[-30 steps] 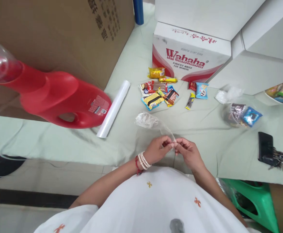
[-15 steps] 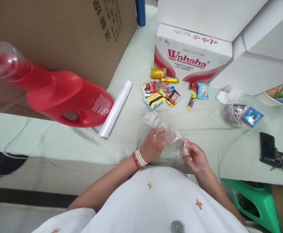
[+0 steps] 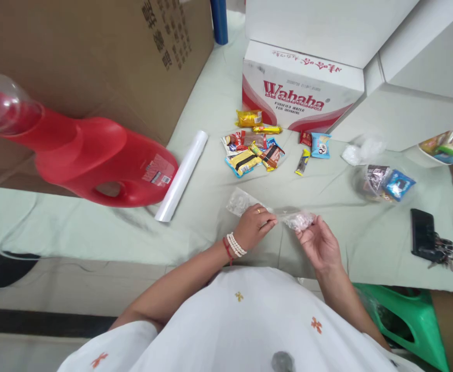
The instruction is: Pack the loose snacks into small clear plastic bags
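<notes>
A clear plastic bag (image 3: 298,221) stretches between my two hands above the front of the cloth-covered table. My left hand (image 3: 254,227), wearing a ring and wrist beads, pinches its narrow, gathered middle. The bag's flat tail (image 3: 240,201) spreads out beyond those fingers. My right hand (image 3: 320,243) holds the crumpled right end between thumb and fingers, palm partly turned up. What the bunched end contains, if anything, I cannot make out. Farther back lie several wrapped snacks (image 3: 243,161), with a blue snack packet (image 3: 320,145) and a small yellow-and-grey packet (image 3: 302,162) to their right.
On the left lie a big red bottle (image 3: 133,165) and a white roll (image 3: 182,175). A Wahaha carton (image 3: 304,93) stands behind the snacks. To the right are a clear bag with snacks (image 3: 377,178), a bowl (image 3: 424,155), a phone (image 3: 422,230), keys (image 3: 446,253) and a green stool (image 3: 408,315).
My left hand has closed on the bag's middle, where its fingers were apart before. My right hand has moved right and slightly up, and the bag is now drawn narrow between them.
</notes>
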Tool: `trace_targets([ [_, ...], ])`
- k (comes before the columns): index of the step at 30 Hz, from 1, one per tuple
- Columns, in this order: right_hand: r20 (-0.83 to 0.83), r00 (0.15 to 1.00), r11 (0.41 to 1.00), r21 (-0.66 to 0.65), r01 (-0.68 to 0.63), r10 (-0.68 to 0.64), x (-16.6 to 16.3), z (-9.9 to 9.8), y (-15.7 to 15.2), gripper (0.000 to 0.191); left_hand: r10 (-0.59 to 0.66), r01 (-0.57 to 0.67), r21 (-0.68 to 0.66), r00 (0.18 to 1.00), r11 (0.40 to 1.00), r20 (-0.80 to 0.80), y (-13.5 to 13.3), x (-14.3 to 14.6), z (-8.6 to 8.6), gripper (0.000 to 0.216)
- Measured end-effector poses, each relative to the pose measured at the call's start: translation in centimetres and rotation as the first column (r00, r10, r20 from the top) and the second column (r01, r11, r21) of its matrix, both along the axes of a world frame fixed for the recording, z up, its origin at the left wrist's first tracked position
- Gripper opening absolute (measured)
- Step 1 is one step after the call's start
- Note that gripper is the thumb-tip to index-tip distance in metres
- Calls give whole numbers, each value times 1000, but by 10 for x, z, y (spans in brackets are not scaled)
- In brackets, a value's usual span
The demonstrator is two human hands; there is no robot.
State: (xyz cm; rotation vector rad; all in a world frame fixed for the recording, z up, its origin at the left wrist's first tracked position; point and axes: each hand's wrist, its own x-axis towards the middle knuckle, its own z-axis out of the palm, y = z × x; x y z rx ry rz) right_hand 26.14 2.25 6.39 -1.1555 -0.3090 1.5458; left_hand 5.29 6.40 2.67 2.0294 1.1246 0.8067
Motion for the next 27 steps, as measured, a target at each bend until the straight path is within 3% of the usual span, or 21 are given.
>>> trace_targets([
  [4,267,962,992,86,-89,63,-25,-4,-8,31,216,-213,57,975,975,-56,-4,13,9,20],
  [8,496,859,980,73,-186,126,-44,-10,0,30,242,-212,169,953,962,-181,-10,22,17,19],
  [11,564,818,964,135,-228,114,-46,-11,13,25,228,-216,97,964,972,-138,-11,21,20,18],
  [14,532,833,962,114,-249,152,-39,-11,23,24,274,-264,-150,960,953,55,-6,14,19,17],
  [17,417,894,976,69,-208,162,-28,-8,29,24,399,-268,-445,887,855,233,5,5,16,19],
  [19,335,933,983,73,-167,134,-21,-4,31,24,469,-233,-550,816,802,338,11,-1,16,21],
  [23,132,989,994,78,-81,70,-13,2,34,28,530,-179,-593,690,785,492,14,-6,29,26],
  [27,163,986,999,0,-43,43,-14,-5,38,31,486,-213,-551,770,807,413,11,-2,46,27],
])
